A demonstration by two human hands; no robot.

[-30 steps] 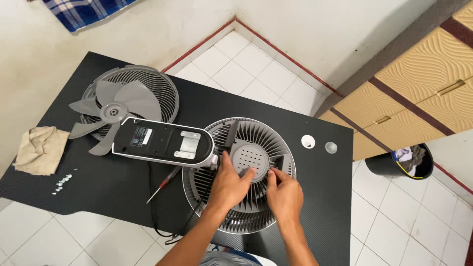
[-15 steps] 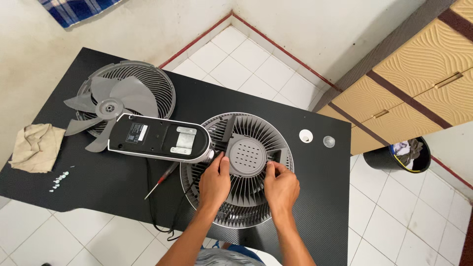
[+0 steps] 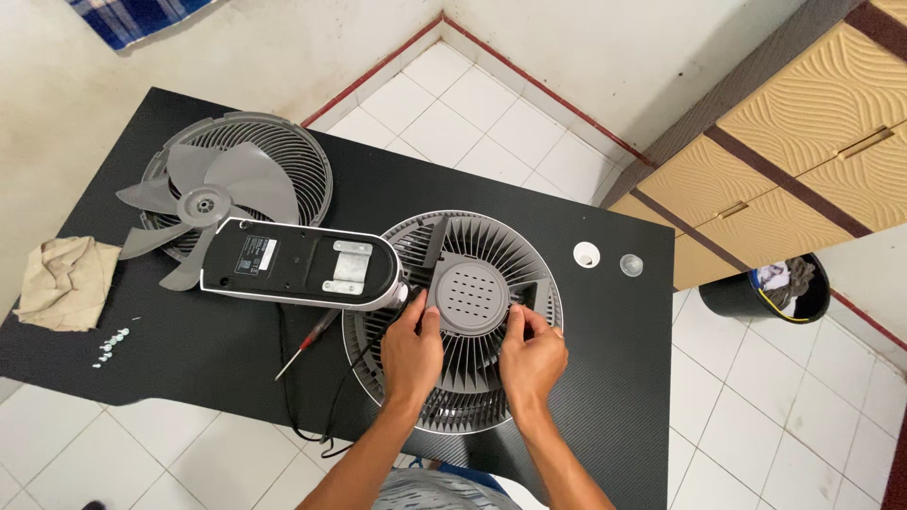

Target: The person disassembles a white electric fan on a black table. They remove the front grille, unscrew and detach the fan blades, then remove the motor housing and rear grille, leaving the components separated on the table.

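Observation:
A round grey fan grille (image 3: 491, 247) lies flat on the black table (image 3: 614, 378). At its centre sits a grey perforated motor cover (image 3: 470, 295). My left hand (image 3: 412, 351) grips the cover's left edge, thumb on its rim. On the cover's right edge my right hand (image 3: 532, 354) pinches with its fingertips. The fan's white and black base (image 3: 298, 265) lies on its side just left of my left hand, attached to the grille.
A second grille with a grey fan blade (image 3: 210, 194) lies at the table's far left. A red-handled screwdriver (image 3: 307, 343), a black cord, a beige cloth (image 3: 64, 280), several small screws (image 3: 111, 342), a white cap (image 3: 587, 254) and a clear cap (image 3: 630, 264) are nearby. A black bin (image 3: 767, 293) stands on the floor.
Both hands have slid from the middle of the motor cover out to its left and right edges. The view has shifted slightly.

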